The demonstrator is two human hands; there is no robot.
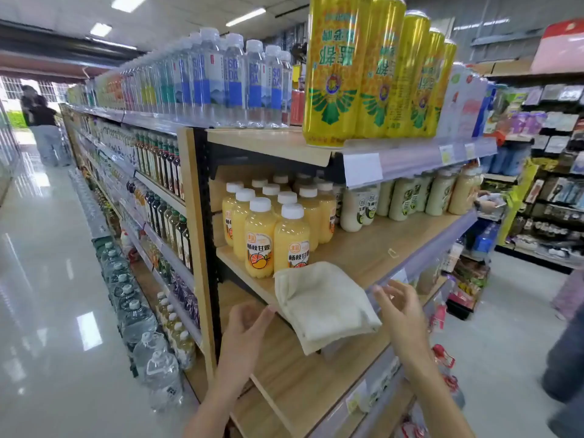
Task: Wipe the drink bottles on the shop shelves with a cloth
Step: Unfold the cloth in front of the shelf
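- The cloth (322, 303) lies folded on the corner of the middle shelf (373, 248), just in front of the orange drink bottles (275, 245), and part of it hangs over the shelf edge.
- My left hand (245, 330) is open just below and left of the cloth, fingers spread, grip on nothing; I cannot tell whether the fingertips touch the shelf edge.
- My right hand (399, 311) is also open, to the right of the cloth by the clear price rail (420, 263), fingers loosely curled and empty.
- I judge the step in hand to be picking up the cloth, so I should take it with one hand on the overhanging part, where my fingers can get underneath.
- It is soft and folded, so it will probably flop open; gathering it into a pad gives me a firm wiping face.
- The front bottles stand close together near the edge, so I should steady one with my free hand while I wipe, or a push may knock its neighbours.
- The cap and shoulders probably hold the most dust; I would start there and work down.
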